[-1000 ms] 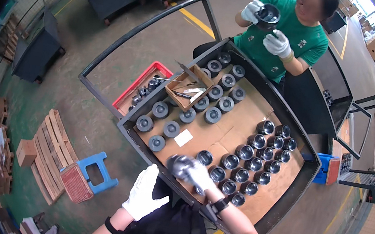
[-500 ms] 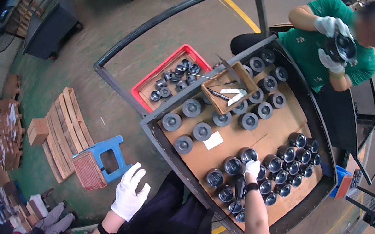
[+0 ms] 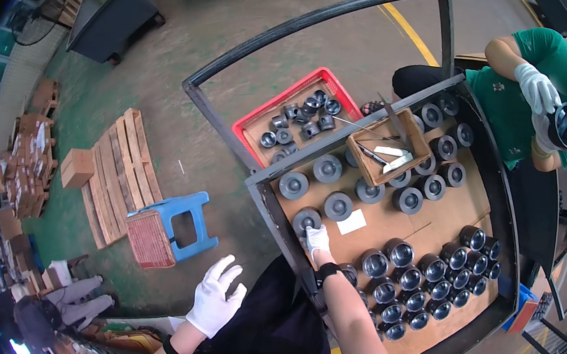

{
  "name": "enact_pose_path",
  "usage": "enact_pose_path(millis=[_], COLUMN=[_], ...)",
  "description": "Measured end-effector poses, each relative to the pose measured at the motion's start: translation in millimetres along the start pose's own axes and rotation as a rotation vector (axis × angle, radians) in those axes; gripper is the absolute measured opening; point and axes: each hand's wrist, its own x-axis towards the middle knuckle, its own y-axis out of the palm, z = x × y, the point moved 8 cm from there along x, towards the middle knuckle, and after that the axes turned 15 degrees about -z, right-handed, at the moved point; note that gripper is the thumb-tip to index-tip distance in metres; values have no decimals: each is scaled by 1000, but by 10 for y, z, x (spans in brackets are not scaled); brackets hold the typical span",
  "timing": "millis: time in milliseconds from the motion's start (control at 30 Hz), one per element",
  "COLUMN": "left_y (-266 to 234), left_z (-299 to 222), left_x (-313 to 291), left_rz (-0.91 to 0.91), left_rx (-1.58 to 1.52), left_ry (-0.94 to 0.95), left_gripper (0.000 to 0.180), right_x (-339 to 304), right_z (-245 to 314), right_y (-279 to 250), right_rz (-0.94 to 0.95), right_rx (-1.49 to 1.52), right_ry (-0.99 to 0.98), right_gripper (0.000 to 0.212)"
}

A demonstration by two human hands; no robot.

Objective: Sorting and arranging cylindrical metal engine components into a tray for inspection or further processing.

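Note:
My right hand [image 3: 318, 241], in a white glove, reaches over the near left corner of the cart. Its fingers are closed at the edge of a matte grey piston [image 3: 307, 220], which stands with its round face up. Part of that piston is behind the fingers. My left hand [image 3: 216, 296], also gloved, hangs outside the cart with fingers spread and holds nothing. More grey pistons [image 3: 338, 205] stand along the cart's left and far sides. Shiny dark pistons [image 3: 433, 267], hollow side up, are grouped at the near right.
The cart [image 3: 276, 214] has a raised metal rim and a tall handle [image 3: 306, 24]. A wooden box [image 3: 356, 147] with tools straddles its left rim, beside a red tray [image 3: 242, 127] of smaller pistons. A blue stool [image 3: 204, 242] stands left. Opposite, a co-worker in green [image 3: 502, 114] holds a dark piston.
My right hand has moved left from the shiny pistons to a grey one at the near left corner. The view has shifted. The co-worker has turned and lowered the held piston.

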Motion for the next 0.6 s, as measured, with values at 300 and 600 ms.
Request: enact_pose_path(millis=[300, 600], left_y=[410, 624], left_z=[485, 340], left_x=[-698, -1226], left_rz=[31, -106], left_rx=[-116, -973], left_ry=[-304, -561], left_gripper=[40, 41], right_x=[-730, -2805], right_z=[325, 260], right_y=[-722, -762], right_rz=[13, 677], right_rx=[-31, 48], right_ry=[-256, -72], right_gripper=[26, 30])
